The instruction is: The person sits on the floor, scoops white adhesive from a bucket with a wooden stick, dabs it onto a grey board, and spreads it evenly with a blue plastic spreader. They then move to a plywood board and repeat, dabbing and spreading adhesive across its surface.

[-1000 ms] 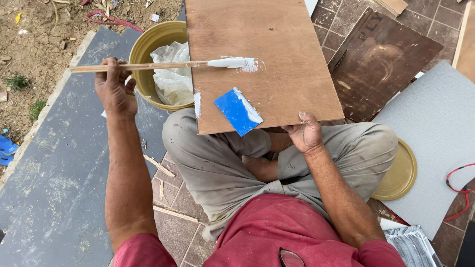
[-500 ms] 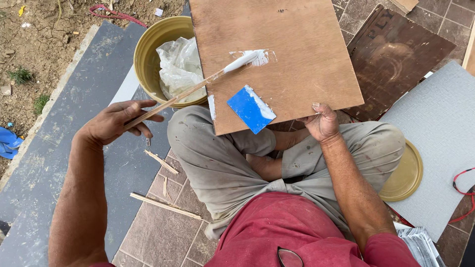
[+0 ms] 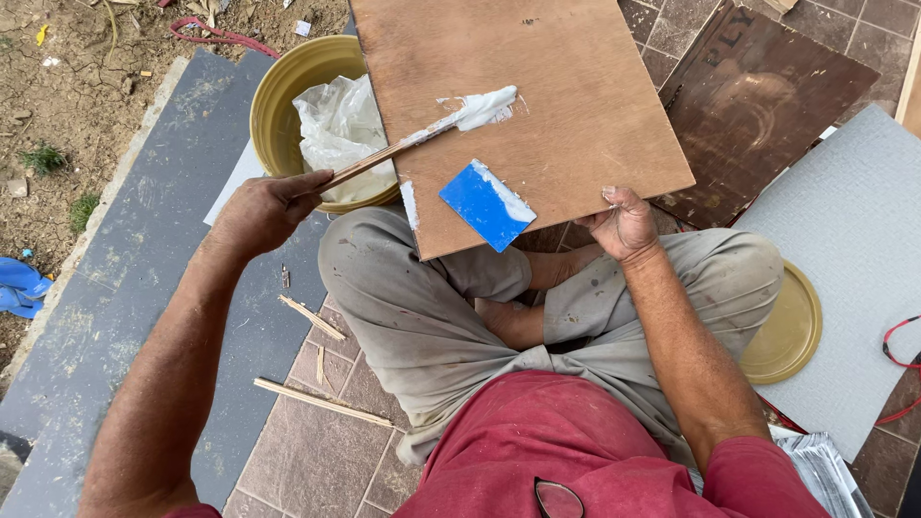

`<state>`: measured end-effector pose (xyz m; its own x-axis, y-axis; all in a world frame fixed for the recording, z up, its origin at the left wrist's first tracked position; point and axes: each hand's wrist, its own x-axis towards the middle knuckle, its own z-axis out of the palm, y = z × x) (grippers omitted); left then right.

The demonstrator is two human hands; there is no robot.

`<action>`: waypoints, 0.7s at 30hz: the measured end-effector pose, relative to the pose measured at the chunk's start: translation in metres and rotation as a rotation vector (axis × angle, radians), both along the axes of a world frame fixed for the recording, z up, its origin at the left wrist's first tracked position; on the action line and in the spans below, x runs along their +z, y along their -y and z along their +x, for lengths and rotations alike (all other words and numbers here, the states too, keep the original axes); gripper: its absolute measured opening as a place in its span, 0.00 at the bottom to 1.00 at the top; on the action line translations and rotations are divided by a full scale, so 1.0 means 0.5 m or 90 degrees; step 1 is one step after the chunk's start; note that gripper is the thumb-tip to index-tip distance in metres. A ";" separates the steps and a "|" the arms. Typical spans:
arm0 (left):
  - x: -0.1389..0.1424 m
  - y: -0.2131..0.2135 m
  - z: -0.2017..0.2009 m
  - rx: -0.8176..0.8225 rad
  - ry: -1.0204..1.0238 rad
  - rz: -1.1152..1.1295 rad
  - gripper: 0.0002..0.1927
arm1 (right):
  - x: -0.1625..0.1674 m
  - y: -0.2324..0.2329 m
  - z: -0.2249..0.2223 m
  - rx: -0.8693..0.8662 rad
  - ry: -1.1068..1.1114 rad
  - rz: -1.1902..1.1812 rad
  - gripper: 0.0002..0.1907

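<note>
The wooden stick (image 3: pixel 384 158) is pinched in my left hand (image 3: pixel 264 206), fingers pressed together round its near end; its far tip, loaded with white paste (image 3: pixel 484 105), lies on the brown plywood board (image 3: pixel 566 115) that rests tilted across my knees. A smear of the same white runs down the board's near left edge. My right hand (image 3: pixel 624 225) grips the board's near edge, thumb on top and fingers curled beneath it, so I cannot tell how they are spread. A blue plastic scraper (image 3: pixel 486 204) lies flat on the board, just beside that hand, with white along one side.

I sit cross-legged on brown floor tiles (image 3: pixel 307 451). Left of me lies a dark grey sheet (image 3: pixel 125 288), and beyond its edge bare earth (image 3: pixel 67 86) with litter. A yellow bucket (image 3: pixel 288 86) lined with a crumpled white plastic bag (image 3: pixel 341 120) stands under the stick. Thin wood splinters (image 3: pixel 321 403) lie on the tiles by my left knee. To my right are a dark brown board (image 3: pixel 767 105), a pale grey textured sheet (image 3: pixel 854 240) and a yellow lid (image 3: pixel 787 331).
</note>
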<state>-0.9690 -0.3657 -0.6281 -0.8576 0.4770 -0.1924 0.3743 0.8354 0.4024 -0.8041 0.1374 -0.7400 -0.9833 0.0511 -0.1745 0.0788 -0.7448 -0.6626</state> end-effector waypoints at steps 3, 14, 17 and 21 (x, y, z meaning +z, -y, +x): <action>-0.018 0.003 -0.023 -0.033 -0.110 0.026 0.19 | -0.001 0.004 0.000 0.006 -0.002 0.000 0.21; -0.028 -0.019 -0.059 0.011 -0.304 -0.068 0.24 | 0.012 -0.002 0.003 -0.021 -0.024 0.025 0.25; -0.027 -0.017 -0.049 0.045 -0.279 -0.093 0.24 | 0.009 -0.003 0.002 0.014 -0.013 -0.026 0.24; -0.029 -0.023 -0.063 0.072 -0.274 -0.147 0.18 | 0.004 -0.008 0.003 -0.004 -0.028 -0.002 0.26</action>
